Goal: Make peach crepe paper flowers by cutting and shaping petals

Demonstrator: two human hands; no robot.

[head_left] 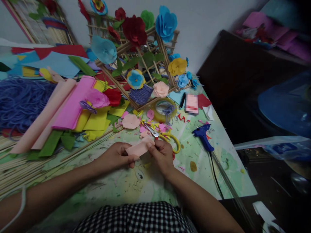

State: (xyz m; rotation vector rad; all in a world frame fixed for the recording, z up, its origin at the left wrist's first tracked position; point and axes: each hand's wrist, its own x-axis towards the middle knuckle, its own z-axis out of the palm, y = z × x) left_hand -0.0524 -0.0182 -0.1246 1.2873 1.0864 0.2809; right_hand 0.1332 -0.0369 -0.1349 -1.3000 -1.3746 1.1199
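Observation:
A short strip of pale pink paper (139,147) is stretched between both hands above the table. My left hand (120,154) pinches its left end, the thumb lying along the lower edge. At the other end, my right hand (163,155) grips it between thumb and fingers. Just behind the right hand lie scissors (173,137) with yellow and red handles, their blades pointing away to the left. A round pale pink paper piece (131,121) rests beyond the strip, among small pink and yellow scraps.
A blue glue gun (203,136) with a black cord lies on the right. Behind stands a stick frame (109,76) with paper flowers. A tape roll (173,108) sits before it. Rolled pink paper (73,103), blue yarn (24,100) and thin sticks (21,171) fill the left side.

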